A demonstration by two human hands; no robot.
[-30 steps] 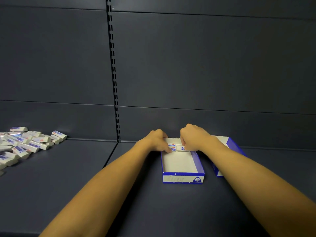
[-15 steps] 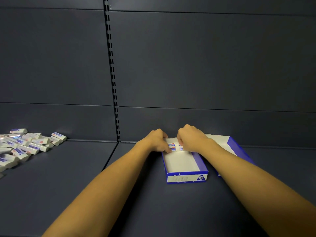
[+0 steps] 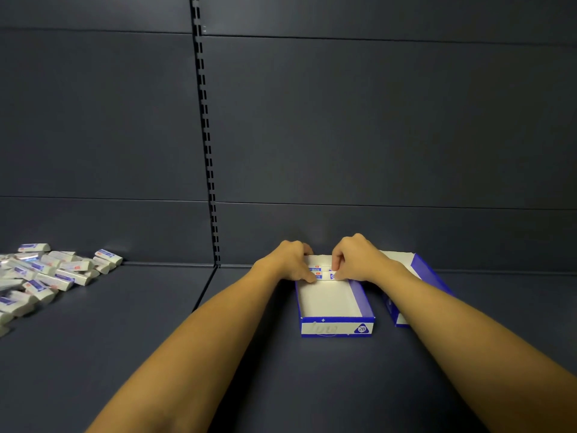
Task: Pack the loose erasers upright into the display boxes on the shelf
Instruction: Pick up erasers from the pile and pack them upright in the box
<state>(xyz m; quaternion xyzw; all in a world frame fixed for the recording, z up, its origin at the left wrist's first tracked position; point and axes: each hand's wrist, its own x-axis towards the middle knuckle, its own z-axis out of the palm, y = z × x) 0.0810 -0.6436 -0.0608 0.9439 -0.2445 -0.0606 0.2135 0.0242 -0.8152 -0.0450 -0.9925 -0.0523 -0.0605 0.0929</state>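
A blue and white display box lies open on the dark shelf in front of me. At its far end stand a few white erasers with blue and red labels. My left hand holds them from the left, fingertips curled at the box's left wall. My right hand pinches the erasers from the right. A second display box lies to the right, partly hidden behind my right forearm. A heap of loose erasers lies at the far left of the shelf.
The shelf's dark back panel rises right behind the boxes, with a slotted upright left of my hands. Bare shelf surface lies between the eraser heap and the box.
Both hands have stayed at the far end of the box, and the right fingers have shifted slightly on the erasers. The view has shifted a little.
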